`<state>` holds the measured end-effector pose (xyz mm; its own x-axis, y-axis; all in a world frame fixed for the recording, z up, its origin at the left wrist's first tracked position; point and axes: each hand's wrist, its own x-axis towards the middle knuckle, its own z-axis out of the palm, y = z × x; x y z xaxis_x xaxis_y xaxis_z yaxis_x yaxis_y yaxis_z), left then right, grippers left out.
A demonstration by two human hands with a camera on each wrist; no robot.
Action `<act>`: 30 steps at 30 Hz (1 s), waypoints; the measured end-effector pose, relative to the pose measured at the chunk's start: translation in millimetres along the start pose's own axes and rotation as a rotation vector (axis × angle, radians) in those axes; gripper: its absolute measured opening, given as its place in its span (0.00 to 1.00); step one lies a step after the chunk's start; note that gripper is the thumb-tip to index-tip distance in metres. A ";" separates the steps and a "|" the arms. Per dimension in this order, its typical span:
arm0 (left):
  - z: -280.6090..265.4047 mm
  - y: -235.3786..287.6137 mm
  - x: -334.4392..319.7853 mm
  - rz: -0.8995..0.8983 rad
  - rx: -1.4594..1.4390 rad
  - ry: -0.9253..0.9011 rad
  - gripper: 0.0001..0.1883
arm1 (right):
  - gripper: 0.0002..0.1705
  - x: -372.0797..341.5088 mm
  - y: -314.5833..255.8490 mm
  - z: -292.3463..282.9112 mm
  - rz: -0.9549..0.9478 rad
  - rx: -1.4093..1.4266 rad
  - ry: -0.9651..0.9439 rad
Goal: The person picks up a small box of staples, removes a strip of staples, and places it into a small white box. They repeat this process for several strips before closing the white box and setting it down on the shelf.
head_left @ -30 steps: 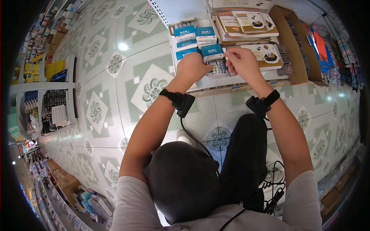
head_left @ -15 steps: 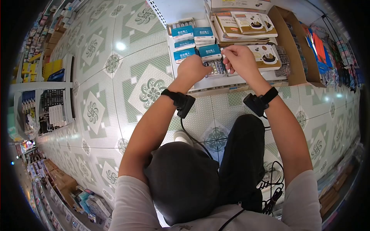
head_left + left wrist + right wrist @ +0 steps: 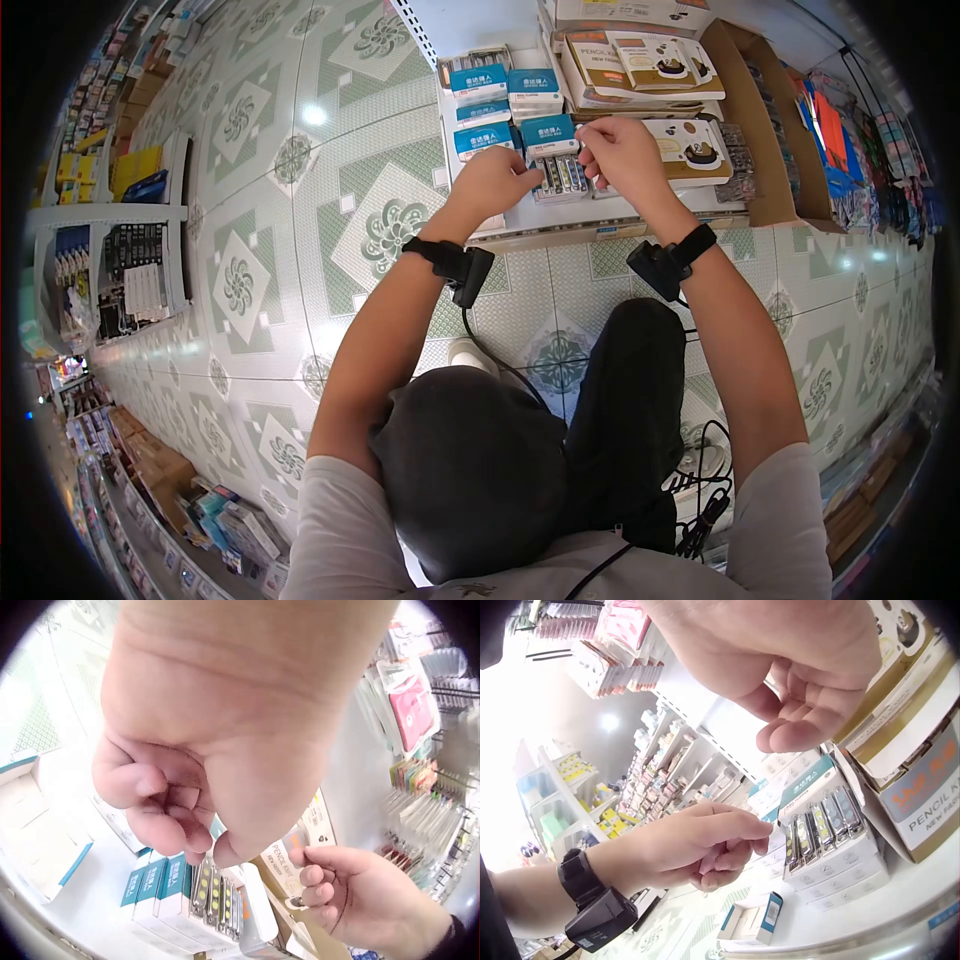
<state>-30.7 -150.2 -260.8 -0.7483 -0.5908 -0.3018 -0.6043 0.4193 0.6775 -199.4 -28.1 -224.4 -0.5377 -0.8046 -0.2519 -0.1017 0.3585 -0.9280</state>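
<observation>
Small metal clippers with coloured dots [image 3: 562, 178] [image 3: 217, 896] [image 3: 821, 829] stand in a row in an opened box near the shelf's front edge, beside blue-and-white boxes [image 3: 482, 140] [image 3: 154, 889]. My left hand [image 3: 490, 185] [image 3: 217, 742] [image 3: 690, 847] hovers left of the clippers, fingers loosely curled, with nothing visible in it. Just right of and above them is my right hand [image 3: 628, 165] [image 3: 375, 900] [image 3: 787, 660], its fingers bent loosely and no object visible between them. An opened white box piece with blue edges [image 3: 37, 832] [image 3: 751, 919] lies on the shelf.
Pencil knife boxes [image 3: 685, 150] [image 3: 930, 784] are stacked on the right, next to a brown carton [image 3: 745, 110]. Behind the blue boxes rises a perforated white upright [image 3: 415, 30]. Tiled floor [image 3: 390, 225] extends in front and to the left.
My left hand has drawn back slightly to the left from the clippers, uncovering more of them and of the blue box beside it. My right hand has barely moved.
</observation>
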 end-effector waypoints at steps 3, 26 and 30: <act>-6.7 -5.9 2.2 -0.023 -0.092 0.033 0.21 | 0.15 2.2 -4.2 -0.8 0.006 -0.008 -0.005; 14.9 -14.3 5.7 0.014 -0.119 0.021 0.18 | 0.11 -5.7 23.8 8.9 -0.145 -0.491 -0.249; 8.3 2.3 -3.7 -0.068 -0.168 -0.011 0.19 | 0.10 -9.9 21.1 15.5 -0.206 -0.505 -0.209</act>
<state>-31.6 -141.3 -263.7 -0.7108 -0.6060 -0.3571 -0.5999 0.2570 0.7577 -183.3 -19.9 -245.7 -0.2932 -0.9395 -0.1770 -0.6002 0.3250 -0.7308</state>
